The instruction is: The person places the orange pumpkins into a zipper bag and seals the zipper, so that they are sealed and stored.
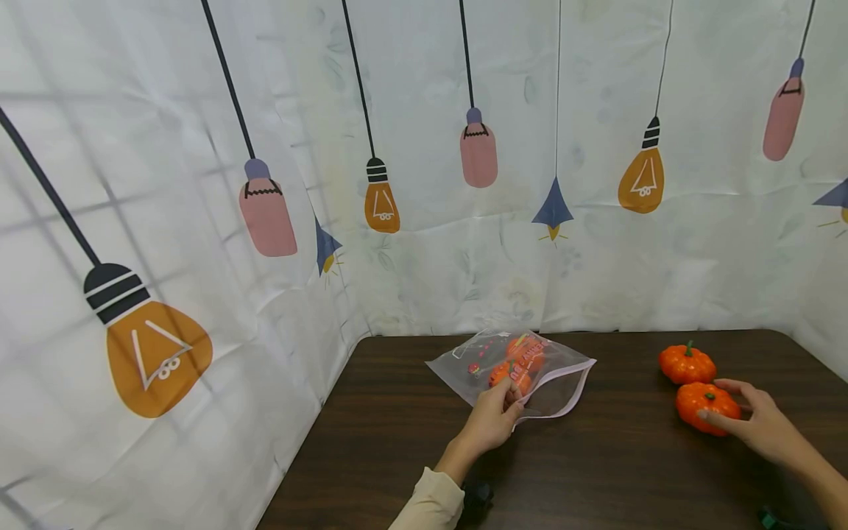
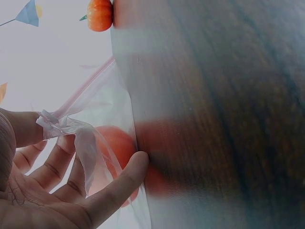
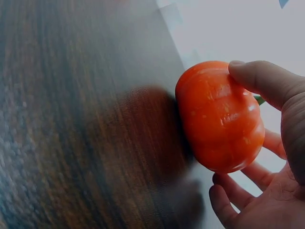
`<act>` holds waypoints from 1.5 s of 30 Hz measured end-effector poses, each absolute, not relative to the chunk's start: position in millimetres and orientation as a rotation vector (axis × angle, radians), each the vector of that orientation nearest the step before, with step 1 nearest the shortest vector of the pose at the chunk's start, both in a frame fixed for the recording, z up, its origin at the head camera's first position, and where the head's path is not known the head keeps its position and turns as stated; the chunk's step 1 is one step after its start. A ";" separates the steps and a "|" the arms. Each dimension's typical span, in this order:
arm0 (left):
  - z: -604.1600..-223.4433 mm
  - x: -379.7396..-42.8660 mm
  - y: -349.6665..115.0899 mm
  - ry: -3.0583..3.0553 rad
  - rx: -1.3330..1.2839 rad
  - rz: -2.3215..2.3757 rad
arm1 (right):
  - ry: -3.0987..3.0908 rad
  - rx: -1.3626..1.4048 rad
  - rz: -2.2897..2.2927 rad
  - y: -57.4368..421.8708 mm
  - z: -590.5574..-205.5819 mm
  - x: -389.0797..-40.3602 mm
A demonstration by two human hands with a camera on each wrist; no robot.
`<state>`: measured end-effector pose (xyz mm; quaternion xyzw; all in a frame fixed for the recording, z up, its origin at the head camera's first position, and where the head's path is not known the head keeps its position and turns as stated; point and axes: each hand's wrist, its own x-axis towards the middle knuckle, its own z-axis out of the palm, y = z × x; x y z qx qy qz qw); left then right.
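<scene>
Cream sleeve (image 1: 432, 502), left fingers (image 2: 118, 190) on bag (image 1: 462, 368), right fingers (image 3: 259, 175) around nearer pumpkin (image 1: 704, 403).

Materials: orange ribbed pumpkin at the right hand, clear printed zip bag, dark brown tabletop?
Orange ribbed pumpkin: glossy, probably plastic or lacquered foam, given the sharp highlights.
Clear printed zip bag: thin, smooth plastic film, see-through and creased.
Dark brown tabletop: satin with soft reflections; grain shows, but wood or laminate, can't tell.

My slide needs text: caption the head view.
Left hand holds a clear bag of two orange pumpkins; right hand grips a third pumpkin beside a fourth.
</scene>
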<state>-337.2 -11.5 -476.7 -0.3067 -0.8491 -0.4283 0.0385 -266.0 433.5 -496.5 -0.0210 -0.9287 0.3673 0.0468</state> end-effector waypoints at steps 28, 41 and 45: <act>-476.3 -335.7 -12.6 -2.605 -0.928 -1.288 | -2.879 -0.104 1.133 426.8 -492.5 -264.6; -476.4 -337.9 -12.0 -2.614 -0.928 -1.273 | -2.820 0.059 1.097 407.4 -476.2 -264.8; -476.4 -337.1 -11.8 -2.616 -0.933 -1.286 | -2.804 0.110 1.107 394.0 -467.6 -265.1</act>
